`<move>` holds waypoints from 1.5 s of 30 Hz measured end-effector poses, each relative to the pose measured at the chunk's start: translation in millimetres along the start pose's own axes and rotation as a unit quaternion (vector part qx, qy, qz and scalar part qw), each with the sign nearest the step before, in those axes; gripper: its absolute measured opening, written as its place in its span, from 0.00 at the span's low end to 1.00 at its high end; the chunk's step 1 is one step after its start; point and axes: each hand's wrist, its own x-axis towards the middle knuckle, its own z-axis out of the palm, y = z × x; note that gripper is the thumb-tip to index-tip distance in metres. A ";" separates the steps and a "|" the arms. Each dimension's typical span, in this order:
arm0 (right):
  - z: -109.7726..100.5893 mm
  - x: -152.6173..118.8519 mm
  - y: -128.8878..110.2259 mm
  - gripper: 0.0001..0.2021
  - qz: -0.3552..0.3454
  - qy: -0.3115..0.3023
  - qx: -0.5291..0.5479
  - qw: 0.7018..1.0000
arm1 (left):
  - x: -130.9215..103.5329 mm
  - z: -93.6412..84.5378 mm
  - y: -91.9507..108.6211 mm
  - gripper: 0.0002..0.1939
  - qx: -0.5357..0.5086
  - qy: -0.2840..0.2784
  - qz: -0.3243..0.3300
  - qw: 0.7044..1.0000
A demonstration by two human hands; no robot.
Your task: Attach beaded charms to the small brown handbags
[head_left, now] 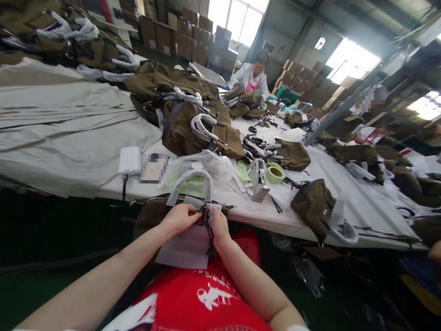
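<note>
An olive-brown handbag (146, 216) rests against the table edge in front of me, its upright handle (193, 174) wrapped in white film. A sheet of translucent white paper (184, 250) hangs over its front. Dark cords or chains with a charm (208, 225) dangle by the handle's right base. My left hand (182, 217) is closed, its thumb and fingers pinching the charm from the left. At the right of the cords, my right hand (219, 224) has its fingers bent around the paper and bag edge; what its fingertips grip is hidden.
A tape dispenser (258, 181) and a green tape roll (275, 172) stand right of the bag. A white power adapter (130, 161) lies left. Brown bags (203, 128) are piled behind, and another bag (313, 207) sits at the right edge. A co-worker (253, 76) is across the table.
</note>
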 end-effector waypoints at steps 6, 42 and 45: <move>6.0 -5.2 -5.7 0.17 0.018 0.074 0.070 0.995 | -6.4 -8.2 -11.6 0.36 0.074 0.196 0.021 0.978; -25.6 -30.2 -35.0 0.14 -0.231 0.114 -0.399 0.880 | 11.0 7.8 -7.4 0.26 -0.307 -0.019 -0.037 0.951; -32.2 -29.2 -38.7 0.16 -0.179 0.101 -0.337 0.919 | 10.0 4.6 -7.5 0.27 -0.300 -0.034 -0.044 0.952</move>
